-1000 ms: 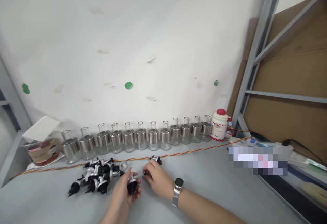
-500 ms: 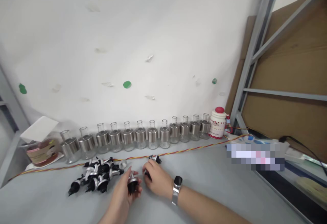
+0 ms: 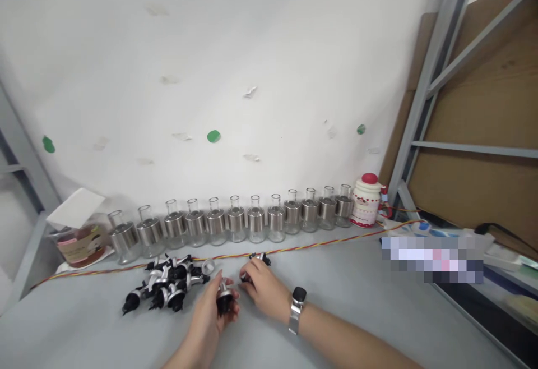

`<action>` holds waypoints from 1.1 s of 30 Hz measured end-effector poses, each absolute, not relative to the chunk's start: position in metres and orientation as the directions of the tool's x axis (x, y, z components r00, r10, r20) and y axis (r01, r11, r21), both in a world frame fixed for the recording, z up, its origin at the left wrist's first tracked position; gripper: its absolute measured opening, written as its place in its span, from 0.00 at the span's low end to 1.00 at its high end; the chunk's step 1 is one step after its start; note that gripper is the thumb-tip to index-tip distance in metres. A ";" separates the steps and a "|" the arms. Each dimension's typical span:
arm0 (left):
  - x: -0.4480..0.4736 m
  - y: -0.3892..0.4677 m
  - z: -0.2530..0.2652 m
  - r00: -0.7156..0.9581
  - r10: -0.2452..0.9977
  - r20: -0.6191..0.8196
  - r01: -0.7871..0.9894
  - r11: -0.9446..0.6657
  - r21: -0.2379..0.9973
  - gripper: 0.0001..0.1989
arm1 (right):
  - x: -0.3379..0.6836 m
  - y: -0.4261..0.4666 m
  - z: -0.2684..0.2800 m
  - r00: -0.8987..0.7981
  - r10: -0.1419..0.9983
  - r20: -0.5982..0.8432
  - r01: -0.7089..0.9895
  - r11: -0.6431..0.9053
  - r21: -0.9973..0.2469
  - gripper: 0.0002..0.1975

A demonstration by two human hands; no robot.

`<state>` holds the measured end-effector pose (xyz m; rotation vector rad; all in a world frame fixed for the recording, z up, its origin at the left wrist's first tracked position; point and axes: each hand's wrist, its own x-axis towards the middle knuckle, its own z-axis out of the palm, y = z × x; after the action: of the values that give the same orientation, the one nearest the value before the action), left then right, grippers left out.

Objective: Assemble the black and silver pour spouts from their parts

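Observation:
My left hand (image 3: 209,308) is closed around a black-and-silver bottle pourer (image 3: 225,297), its silver spout up and its black stopper down. Just to the right, my right hand (image 3: 263,287) has its fingers curled down at the table around another pourer, of which only a dark part shows under the fingertips. Past the knuckles pokes a black-and-silver pourer end (image 3: 264,258); whether it belongs to the same piece I cannot tell. Left of my hands lies a heap of several such pourers (image 3: 168,285), with a round silver piece (image 3: 208,267) at its edge.
Several glass bottles with steel sleeves (image 3: 256,220) stand open-necked in a row along the wall. A red-and-yellow twisted cord (image 3: 311,245) crosses the table before them. A red-lidded jar (image 3: 365,201) closes the row at right; a labelled tub (image 3: 82,245) sits at left.
The whole view has shifted slightly, so everything appears a little farther right. Both hands keep nearly the same pose, the left still holding its pourer.

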<state>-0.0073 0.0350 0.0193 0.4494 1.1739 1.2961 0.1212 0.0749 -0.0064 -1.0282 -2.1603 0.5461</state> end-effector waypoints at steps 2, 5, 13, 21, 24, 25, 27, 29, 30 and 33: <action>-0.008 0.035 0.018 -0.154 0.899 -0.411 -0.494 0.290 0.819 0.11 | 0.121 0.075 -0.006 -0.454 0.800 0.393 0.498 0.593 -0.632 0.09; -0.008 0.034 0.017 -0.155 0.905 -0.395 -0.487 0.278 0.828 0.11 | 0.121 0.074 -0.005 -0.441 0.804 0.399 0.464 0.585 -0.665 0.11; -0.009 0.039 0.013 -0.157 0.920 -0.358 -0.421 0.266 0.867 0.14 | 0.120 0.077 -0.002 -0.291 0.857 0.426 0.241 0.497 -0.834 0.09; -0.008 0.031 0.019 0.060 0.998 0.017 0.176 -0.027 0.984 0.16 | 0.117 0.087 0.008 -0.170 0.938 0.301 -0.120 0.284 -0.951 0.12; -0.006 0.027 0.020 0.095 0.995 -0.038 0.319 0.006 0.948 0.15 | 0.116 0.084 0.011 -0.173 0.948 0.269 -0.186 0.236 -0.954 0.14; -0.006 0.026 0.019 0.093 0.995 -0.025 0.355 -0.010 0.935 0.14 | 0.116 0.082 0.012 -0.176 0.949 0.263 -0.198 0.228 -0.953 0.14; -0.007 0.025 0.017 0.074 0.996 0.040 0.429 -0.068 0.901 0.12 | 0.115 0.079 0.012 -0.182 0.948 0.262 -0.213 0.222 -0.951 0.14; -0.010 0.026 0.013 0.055 0.991 0.123 0.503 -0.134 0.854 0.09 | 0.114 0.077 0.011 -0.188 0.945 0.267 -0.215 0.226 -0.950 0.13; -0.011 0.027 0.011 0.055 0.986 0.156 0.535 -0.161 0.830 0.08 | 0.113 0.076 0.011 -0.191 0.944 0.270 -0.213 0.228 -0.950 0.12; -0.013 0.029 0.006 0.079 0.971 0.227 0.591 -0.229 0.774 0.06 | 0.111 0.074 0.009 -0.202 0.941 0.270 -0.200 0.230 -0.952 0.11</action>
<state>-0.0127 0.0293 0.0064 1.8719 1.5392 1.0155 0.1114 0.0736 0.0091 -0.7751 -1.3496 1.2537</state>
